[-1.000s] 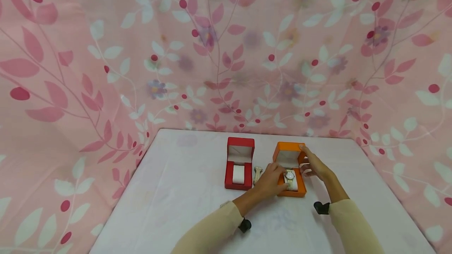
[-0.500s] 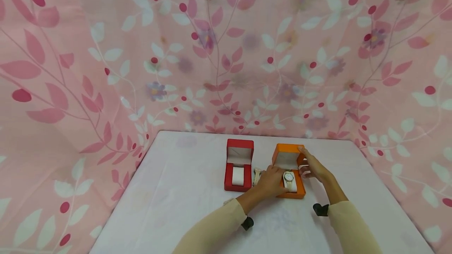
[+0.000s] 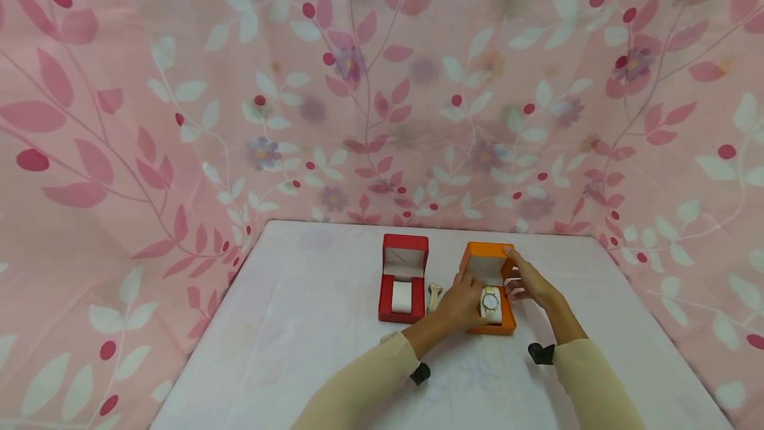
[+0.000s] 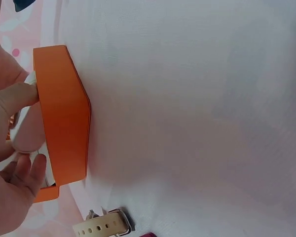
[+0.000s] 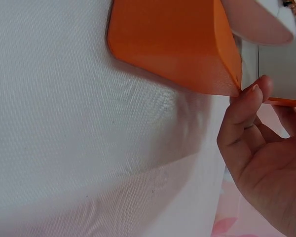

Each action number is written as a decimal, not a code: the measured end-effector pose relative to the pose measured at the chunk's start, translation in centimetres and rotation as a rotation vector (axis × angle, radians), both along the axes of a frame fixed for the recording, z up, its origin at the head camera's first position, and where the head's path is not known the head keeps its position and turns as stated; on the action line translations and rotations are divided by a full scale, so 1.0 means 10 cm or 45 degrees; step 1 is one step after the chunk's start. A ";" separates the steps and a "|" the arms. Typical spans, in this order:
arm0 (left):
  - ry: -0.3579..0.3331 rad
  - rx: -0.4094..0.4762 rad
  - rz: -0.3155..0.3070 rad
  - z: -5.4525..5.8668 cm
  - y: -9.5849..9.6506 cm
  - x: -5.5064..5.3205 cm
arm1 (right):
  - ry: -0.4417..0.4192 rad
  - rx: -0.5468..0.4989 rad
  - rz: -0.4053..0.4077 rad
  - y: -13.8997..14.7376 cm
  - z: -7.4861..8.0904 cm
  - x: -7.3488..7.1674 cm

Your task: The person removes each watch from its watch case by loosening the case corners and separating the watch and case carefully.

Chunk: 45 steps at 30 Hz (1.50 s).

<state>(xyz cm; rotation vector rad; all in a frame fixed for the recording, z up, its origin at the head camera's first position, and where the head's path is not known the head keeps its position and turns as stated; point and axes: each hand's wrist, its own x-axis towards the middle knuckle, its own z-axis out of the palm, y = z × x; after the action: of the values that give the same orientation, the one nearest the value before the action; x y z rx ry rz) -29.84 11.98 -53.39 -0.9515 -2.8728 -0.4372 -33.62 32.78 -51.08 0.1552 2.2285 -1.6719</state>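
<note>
In the head view an orange watch box (image 3: 506, 319) stands with its lid up. A light-strapped watch (image 3: 490, 301) is wrapped on a white cushion inside it. My left hand (image 3: 459, 304) reaches into the box from the left. In the left wrist view its thumb and fingers pinch the white cushion (image 4: 29, 131), which sits tilted and partly raised above the box edge. My right hand (image 3: 533, 284) is at the box's right side, one finger on the lid. The right wrist view shows its fingertips (image 5: 254, 98) gripping the orange edge by the hinge.
Left of my left hand is an open red watch box (image 3: 386, 300) with a bare white cushion. A pale-strapped watch (image 3: 434, 294) lies between the boxes. Another watch (image 3: 388, 337) is partly hidden behind my left forearm. Floral pink cloth (image 3: 370, 85) hangs around the white table (image 3: 286, 297).
My left fingers have shifted slightly around the cushion, and the watch face has turned a little. My right hand keeps its place on the orange box.
</note>
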 end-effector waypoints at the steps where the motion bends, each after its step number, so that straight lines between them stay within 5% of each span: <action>1: -0.009 0.016 0.005 0.01 0.01 0.00 | 0.002 -0.001 0.006 0.00 0.00 0.00; 12: -0.341 0.327 -0.100 0.00 -0.04 0.03 | -0.007 0.007 0.048 0.01 0.00 0.00; 21: -0.320 0.649 -0.154 -0.11 -0.10 -0.02 | 0.003 0.005 0.031 0.03 0.00 -0.02; 31: -0.317 0.903 -0.212 -0.11 -0.10 0.07 | 0.006 0.015 0.031 0.02 0.01 0.01; 35: -0.523 1.083 -0.195 -0.03 -0.12 0.08 | 0.017 0.029 0.047 0.03 0.02 0.02; 40: -0.913 1.342 -0.067 0.03 -0.11 0.07 | 0.034 0.047 0.061 0.05 0.03 0.02; 45: -1.169 1.509 0.065 0.03 -0.11 0.04 | 0.048 0.034 0.069 0.04 0.02 0.01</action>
<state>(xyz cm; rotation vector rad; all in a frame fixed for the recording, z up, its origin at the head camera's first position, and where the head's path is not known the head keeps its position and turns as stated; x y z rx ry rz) -29.41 10.92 -53.08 -0.4438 -2.2785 -2.6524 -33.48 33.19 -50.84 0.0701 2.2629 -1.6301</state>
